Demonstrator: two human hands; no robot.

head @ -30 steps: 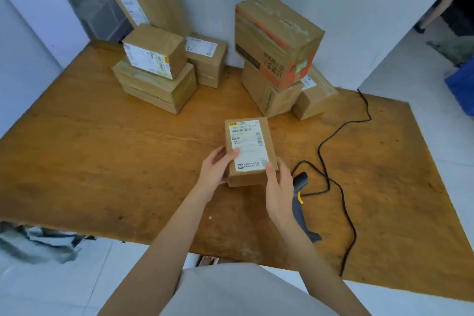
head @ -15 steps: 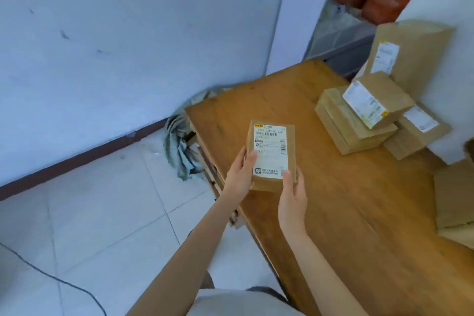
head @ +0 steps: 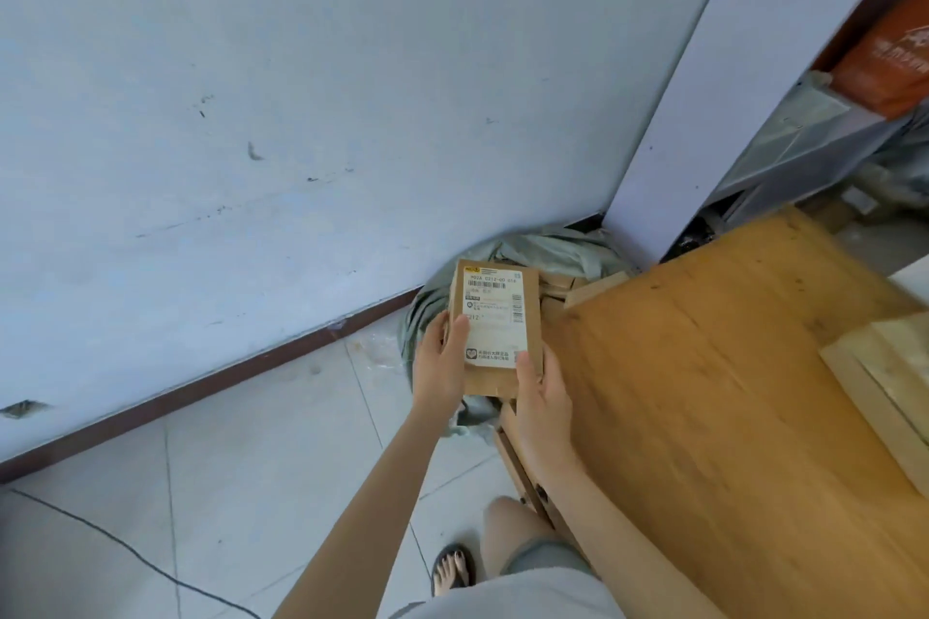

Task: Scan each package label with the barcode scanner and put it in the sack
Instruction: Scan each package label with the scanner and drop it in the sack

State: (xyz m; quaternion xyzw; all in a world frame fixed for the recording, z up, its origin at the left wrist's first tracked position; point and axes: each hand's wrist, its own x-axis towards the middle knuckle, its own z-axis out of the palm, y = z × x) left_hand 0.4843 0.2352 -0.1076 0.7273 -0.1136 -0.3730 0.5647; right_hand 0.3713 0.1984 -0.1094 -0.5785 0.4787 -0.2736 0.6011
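Observation:
I hold a small brown cardboard package (head: 497, 317) with a white barcode label facing up. My left hand (head: 442, 362) grips its left side, thumb on the label. My right hand (head: 543, 392) grips its lower right corner. The package hangs past the left end of the wooden table (head: 704, 392), above a grey-green sack (head: 548, 251) that lies crumpled on the floor against the wall. Brown boxes show inside the sack's mouth. The barcode scanner is out of view.
Stacked cardboard boxes (head: 885, 382) sit at the table's right edge of the frame. A white pillar (head: 714, 91) stands behind the sack. A black cable (head: 125, 553) crosses the tiled floor at lower left. My sandalled foot (head: 452, 573) stands beside the table.
My view has swung further left and down, from the table to the floor corner. Both hands carried the package off the table's left end until it hangs over the sack.

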